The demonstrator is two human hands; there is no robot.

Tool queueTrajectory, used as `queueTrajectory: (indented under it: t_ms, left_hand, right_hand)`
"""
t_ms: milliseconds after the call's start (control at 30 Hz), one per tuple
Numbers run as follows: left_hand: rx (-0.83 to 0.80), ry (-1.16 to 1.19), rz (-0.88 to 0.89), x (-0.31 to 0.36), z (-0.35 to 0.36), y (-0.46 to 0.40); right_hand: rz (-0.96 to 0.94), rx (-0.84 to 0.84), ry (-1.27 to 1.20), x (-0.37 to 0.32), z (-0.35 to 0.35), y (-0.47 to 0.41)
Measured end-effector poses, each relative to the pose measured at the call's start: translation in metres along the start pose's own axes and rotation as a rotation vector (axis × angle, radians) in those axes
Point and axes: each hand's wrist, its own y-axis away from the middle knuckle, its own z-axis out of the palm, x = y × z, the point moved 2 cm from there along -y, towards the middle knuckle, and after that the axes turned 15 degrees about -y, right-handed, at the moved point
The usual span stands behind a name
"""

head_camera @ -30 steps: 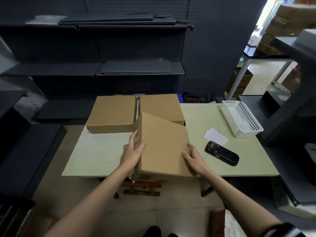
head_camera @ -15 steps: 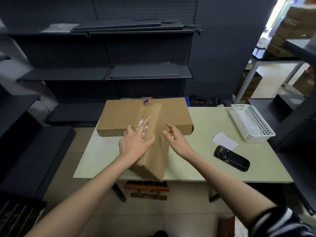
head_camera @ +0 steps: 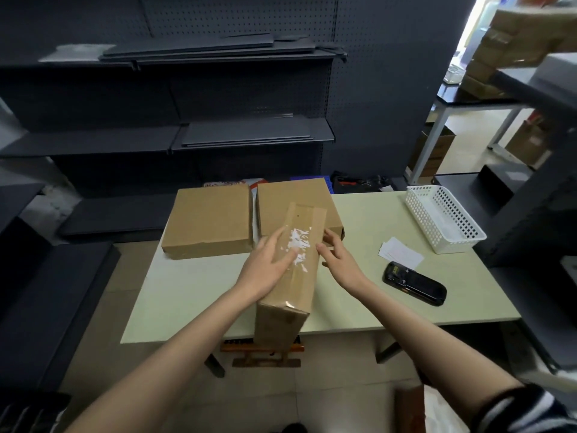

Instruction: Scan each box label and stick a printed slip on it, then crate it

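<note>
Item: cardboard box, stood on a long edge near the front of the pale green table, narrow taped face uppermost, torn white label remnants showing on that face. Left hand lay against the box's left side and top, fingers straight, not curled. Right hand sat at the right side, fingers loosely spread, touching or just beside it; which, could not be told. Two flat boxes lay behind. Scanner and printed slips lay to the right, untouched; white basket beyond. Risk noted: the box, balanced on edge with only flat-handed support, would probably tip or slide off the front edge if either hand withdrew; the torn label might not scan.
</note>
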Motion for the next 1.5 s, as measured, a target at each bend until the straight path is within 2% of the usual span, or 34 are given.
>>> queueTrajectory:
  t_ms: [100, 233, 500, 667, 833, 1133, 1333, 1500]
  left_hand:
    - [-0.136, 0.234, -0.024, -0.003, 0.017, -0.008]
    - [-0.264, 0.162, 0.014, -0.018, 0.054, -0.02]
    - [-0.337, 0.008, -0.08, -0.059, 0.1, -0.037]
    - [-0.381, 0.131, -0.209, -0.078, 0.117, -0.034]
    - [-0.331, 0.2, -0.243, -0.099, 0.122, -0.028]
    - [-0.083, 0.139, -0.331, -0.11, 0.109, -0.019]
    - [0.018, 0.364, -0.462, -0.115, 0.117, -0.024]
    - [-0.016, 0.521, -0.506, -0.121, 0.119, -0.029]
  right_hand:
    - [0.043, 0.07, -0.062, 0.01, -0.026, 0.006]
    - [0.087, 0.149, -0.076, 0.013, -0.051, 0.013]
    - [0.12, 0.334, 0.004, 0.04, -0.089, 0.027]
    - [0.138, 0.42, 0.075, 0.049, -0.1, 0.035]
    - [0.249, 0.325, 0.034, 0.065, -0.086, 0.031]
    - [0.357, 0.266, 0.105, 0.102, -0.055, -0.004]
    - [0.335, 0.264, 0.207, 0.12, -0.043, -0.013]
    - [0.311, 0.295, 0.206, 0.128, -0.045, -0.013]
